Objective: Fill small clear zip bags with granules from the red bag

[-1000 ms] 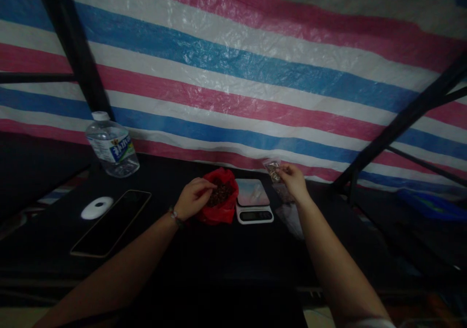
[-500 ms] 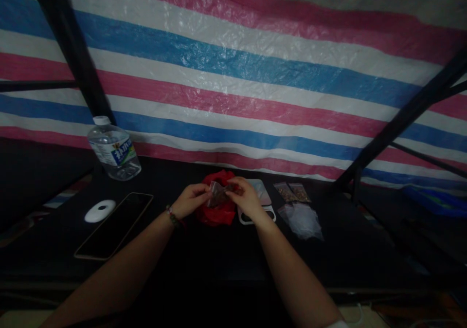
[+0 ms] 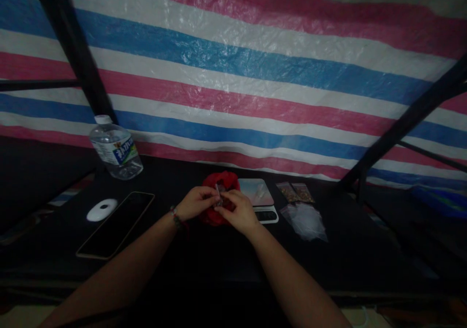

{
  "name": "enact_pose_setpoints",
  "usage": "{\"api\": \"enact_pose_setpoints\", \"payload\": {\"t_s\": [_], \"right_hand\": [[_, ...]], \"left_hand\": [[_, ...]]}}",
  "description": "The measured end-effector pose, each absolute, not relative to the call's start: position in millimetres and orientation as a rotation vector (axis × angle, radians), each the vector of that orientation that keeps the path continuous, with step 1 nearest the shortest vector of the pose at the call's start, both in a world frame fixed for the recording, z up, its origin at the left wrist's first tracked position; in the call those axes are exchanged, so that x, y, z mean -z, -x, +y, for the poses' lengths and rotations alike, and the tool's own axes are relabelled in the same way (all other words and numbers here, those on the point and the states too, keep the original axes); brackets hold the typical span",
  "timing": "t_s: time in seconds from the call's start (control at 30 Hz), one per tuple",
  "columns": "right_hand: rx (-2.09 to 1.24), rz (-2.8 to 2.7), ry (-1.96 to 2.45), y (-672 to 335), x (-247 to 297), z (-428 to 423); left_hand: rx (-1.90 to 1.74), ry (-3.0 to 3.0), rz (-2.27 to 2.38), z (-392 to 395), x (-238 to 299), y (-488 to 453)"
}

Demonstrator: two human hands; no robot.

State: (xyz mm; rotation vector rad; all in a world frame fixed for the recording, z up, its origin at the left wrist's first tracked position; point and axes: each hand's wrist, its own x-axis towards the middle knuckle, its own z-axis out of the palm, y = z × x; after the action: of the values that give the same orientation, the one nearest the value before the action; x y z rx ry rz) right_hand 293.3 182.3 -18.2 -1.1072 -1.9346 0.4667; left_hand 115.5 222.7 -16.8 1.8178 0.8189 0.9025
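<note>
Between my hands is a small clear zip bag [image 3: 219,190], mostly covered by my fingers. My left hand [image 3: 199,201] pinches it from the left. From the right, my right hand [image 3: 239,212] closes its thumb and fingers on the same bag. Just behind and below them lies an open red plastic bag [image 3: 209,216] whose contents are dark and hard to make out. A small digital scale [image 3: 268,215] sits right of the red bag, with something small and clear on its pale platform.
Two filled zip bags [image 3: 295,192] and a stack of clear bags [image 3: 307,222] lie right of the scale. On the left are a phone [image 3: 116,226], a white oval object [image 3: 102,209] and a plastic bottle [image 3: 116,150]. Striped sheeting hangs behind, between dark metal posts.
My hands have come closer together on the zip bag, and my right hand has moved left, uncovering more of the scale. The bag now shows less between my fingers.
</note>
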Motion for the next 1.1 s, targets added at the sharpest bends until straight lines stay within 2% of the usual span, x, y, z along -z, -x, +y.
{"api": "enact_pose_setpoints", "payload": {"t_s": [0.2, 0.53, 0.87, 0.97, 1.1], "right_hand": [[-0.469, -1.936, 1.155, -291, 20, 182], [-0.677, -1.911, 1.114, -301, 18, 187], [-0.071, -2.057, 1.370, -294, 21, 182], [-0.006, -1.964, 1.440, -296, 18, 181], [-0.079, -1.928, 1.359, -302, 15, 183]], "left_hand": [[-0.845, -1.944, 0.790, 224, 22, -118], [-0.841, -2.013, 0.794, 225, 21, -118], [-0.866, -2.179, 0.871, 215, 17, -126], [-0.967, -2.205, 1.019, 215, 18, -125], [-1.117, -2.294, 1.090, 216, 17, -122]]}}
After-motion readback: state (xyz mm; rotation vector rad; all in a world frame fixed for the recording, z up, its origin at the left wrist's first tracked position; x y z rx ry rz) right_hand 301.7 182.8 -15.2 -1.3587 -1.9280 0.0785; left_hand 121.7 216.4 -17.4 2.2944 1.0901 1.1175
